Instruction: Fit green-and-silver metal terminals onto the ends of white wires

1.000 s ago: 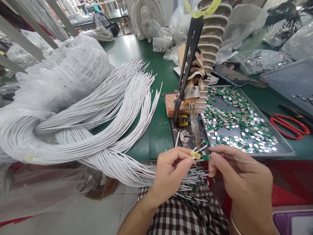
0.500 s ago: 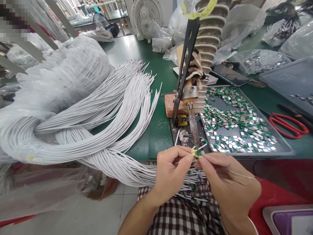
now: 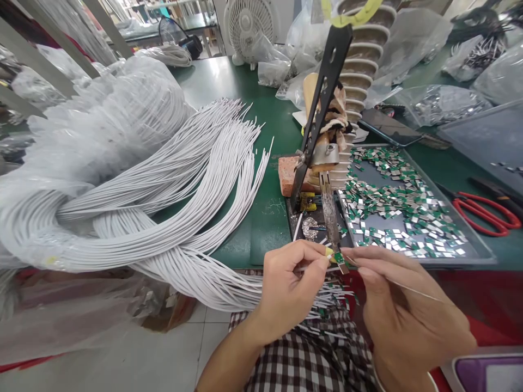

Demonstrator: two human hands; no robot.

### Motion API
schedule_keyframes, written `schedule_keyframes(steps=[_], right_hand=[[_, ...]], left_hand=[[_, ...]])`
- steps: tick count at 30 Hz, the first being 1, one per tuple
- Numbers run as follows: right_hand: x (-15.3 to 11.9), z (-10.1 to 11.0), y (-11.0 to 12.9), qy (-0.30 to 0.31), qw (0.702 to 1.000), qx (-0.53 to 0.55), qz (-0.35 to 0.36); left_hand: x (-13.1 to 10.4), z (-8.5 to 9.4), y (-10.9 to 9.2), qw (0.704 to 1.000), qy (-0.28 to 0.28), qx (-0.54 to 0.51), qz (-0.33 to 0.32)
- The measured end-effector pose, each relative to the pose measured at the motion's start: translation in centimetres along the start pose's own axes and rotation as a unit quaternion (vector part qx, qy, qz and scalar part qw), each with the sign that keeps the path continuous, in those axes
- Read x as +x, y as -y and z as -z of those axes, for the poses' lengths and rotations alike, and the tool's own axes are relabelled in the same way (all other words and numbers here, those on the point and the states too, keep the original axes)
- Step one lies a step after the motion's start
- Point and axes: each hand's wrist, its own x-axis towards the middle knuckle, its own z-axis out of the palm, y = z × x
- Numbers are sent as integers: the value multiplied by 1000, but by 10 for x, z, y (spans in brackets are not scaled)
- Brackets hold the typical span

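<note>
My left hand (image 3: 288,283) pinches a white cable end beside a small green circuit board with a metal connector (image 3: 339,260); a bit of yellow shows at the fingertips. The board lies just under the tip of a soldering iron (image 3: 330,218) fixed in a black stand (image 3: 321,109). My right hand (image 3: 408,305) is closed on a thin solder wire (image 3: 412,287), its fingertips at the board's right side. White cables (image 3: 196,228) run in a thick bundle from the left, their ends with green boards over my lap.
A tray (image 3: 486,255) of loose green boards stands right of the iron, with red-handled scissors (image 3: 486,213) beyond it. A brick (image 3: 287,175) sits behind the iron. A ribbed hose (image 3: 359,71), plastic bags (image 3: 445,103) and a white fan (image 3: 250,27) are farther back.
My right hand has moved right and its thumb has come off the board, leaving the metal connector in sight. The view has shifted slightly.
</note>
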Motion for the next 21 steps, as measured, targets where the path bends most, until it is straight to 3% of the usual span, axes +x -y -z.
schedule_keyframes(steps=[12,21], right_hand=[[9,-3,5,24,998,-48,43],[9,2,5,63,996,68,-7]], left_hand=[[5,2,-4,1000,-5,15,-13],[0,3,-1,1000,6,-1,-2]])
